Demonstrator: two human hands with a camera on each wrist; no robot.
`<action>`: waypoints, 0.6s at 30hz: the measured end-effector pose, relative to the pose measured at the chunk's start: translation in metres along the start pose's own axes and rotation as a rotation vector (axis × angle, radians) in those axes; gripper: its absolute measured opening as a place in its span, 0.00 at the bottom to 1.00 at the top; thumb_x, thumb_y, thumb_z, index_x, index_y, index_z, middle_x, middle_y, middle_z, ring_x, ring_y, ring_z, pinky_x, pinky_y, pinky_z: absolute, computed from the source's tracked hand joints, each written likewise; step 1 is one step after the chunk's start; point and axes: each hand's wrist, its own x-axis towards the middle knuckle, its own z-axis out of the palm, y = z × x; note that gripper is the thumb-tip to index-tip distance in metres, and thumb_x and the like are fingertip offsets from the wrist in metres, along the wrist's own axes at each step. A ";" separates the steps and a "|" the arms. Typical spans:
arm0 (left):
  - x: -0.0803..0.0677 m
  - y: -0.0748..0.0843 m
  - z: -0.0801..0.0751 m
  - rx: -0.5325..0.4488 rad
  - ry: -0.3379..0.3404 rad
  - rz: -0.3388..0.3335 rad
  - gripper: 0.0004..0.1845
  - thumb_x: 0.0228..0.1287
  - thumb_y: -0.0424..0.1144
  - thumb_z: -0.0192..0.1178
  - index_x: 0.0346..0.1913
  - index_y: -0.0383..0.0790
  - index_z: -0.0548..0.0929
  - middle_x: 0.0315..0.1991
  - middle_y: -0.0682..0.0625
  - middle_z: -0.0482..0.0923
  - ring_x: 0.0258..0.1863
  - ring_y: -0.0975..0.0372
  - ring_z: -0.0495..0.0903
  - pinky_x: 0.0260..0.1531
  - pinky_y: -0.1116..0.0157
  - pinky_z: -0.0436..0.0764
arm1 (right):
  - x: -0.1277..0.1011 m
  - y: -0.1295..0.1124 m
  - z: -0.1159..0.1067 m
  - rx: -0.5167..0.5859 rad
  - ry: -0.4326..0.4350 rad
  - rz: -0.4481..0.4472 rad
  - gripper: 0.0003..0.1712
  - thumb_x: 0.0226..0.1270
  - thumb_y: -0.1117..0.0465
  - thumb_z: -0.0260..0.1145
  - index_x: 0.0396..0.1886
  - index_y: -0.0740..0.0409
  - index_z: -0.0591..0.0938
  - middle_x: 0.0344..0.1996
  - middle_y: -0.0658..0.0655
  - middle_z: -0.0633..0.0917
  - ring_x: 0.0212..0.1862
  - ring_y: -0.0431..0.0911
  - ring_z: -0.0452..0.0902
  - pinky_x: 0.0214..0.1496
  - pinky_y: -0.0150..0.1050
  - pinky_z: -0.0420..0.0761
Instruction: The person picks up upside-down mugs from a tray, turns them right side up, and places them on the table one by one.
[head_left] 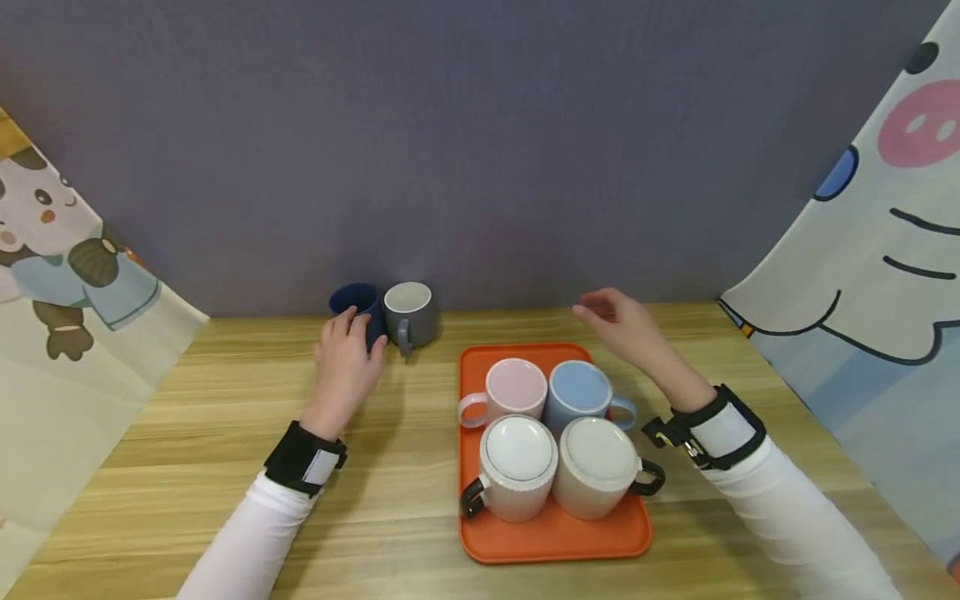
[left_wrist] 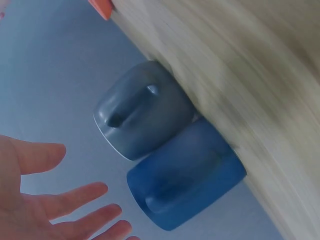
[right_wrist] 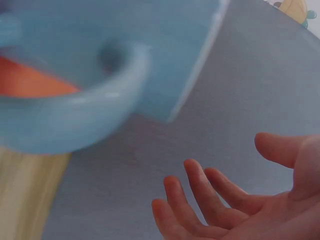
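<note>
The left hand, fingers parted and grasping nothing, reaches to a dark-blue cylindrical mug upright on the wood-grained desk, though whether its fingertips touch the rim is hard to tell; just right of that hand stands a rounded grey mug. Well apart, the right hand hangs empty, fingers loosely bent, beyond a rectangular orange tray between the hands, carrying glossy pink, light-blue and two black-handled off-white mugs.

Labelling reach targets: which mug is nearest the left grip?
Dark-blue mug, left of the grey mug; the four mugs on the orange tray sit farther off.
</note>
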 end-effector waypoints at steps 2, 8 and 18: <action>0.000 0.003 0.002 -0.003 -0.004 0.003 0.23 0.66 0.42 0.57 0.58 0.29 0.73 0.65 0.33 0.63 0.63 0.39 0.61 0.54 0.38 0.61 | -0.003 0.006 0.000 0.003 0.001 -0.001 0.29 0.72 0.49 0.54 0.61 0.68 0.71 0.57 0.70 0.76 0.59 0.62 0.73 0.58 0.55 0.73; 0.003 0.012 0.006 0.003 -0.015 0.014 0.23 0.66 0.42 0.57 0.58 0.29 0.74 0.66 0.33 0.63 0.63 0.40 0.61 0.53 0.39 0.63 | -0.009 0.020 0.001 -0.012 -0.002 0.006 0.28 0.72 0.50 0.54 0.59 0.70 0.72 0.53 0.72 0.78 0.56 0.63 0.75 0.55 0.55 0.75; 0.001 0.022 0.015 -0.002 -0.012 0.042 0.23 0.64 0.42 0.60 0.56 0.29 0.75 0.64 0.33 0.65 0.62 0.41 0.63 0.52 0.41 0.65 | -0.021 0.044 -0.002 0.000 -0.029 0.041 0.27 0.74 0.47 0.50 0.49 0.68 0.78 0.42 0.66 0.85 0.46 0.58 0.82 0.51 0.52 0.78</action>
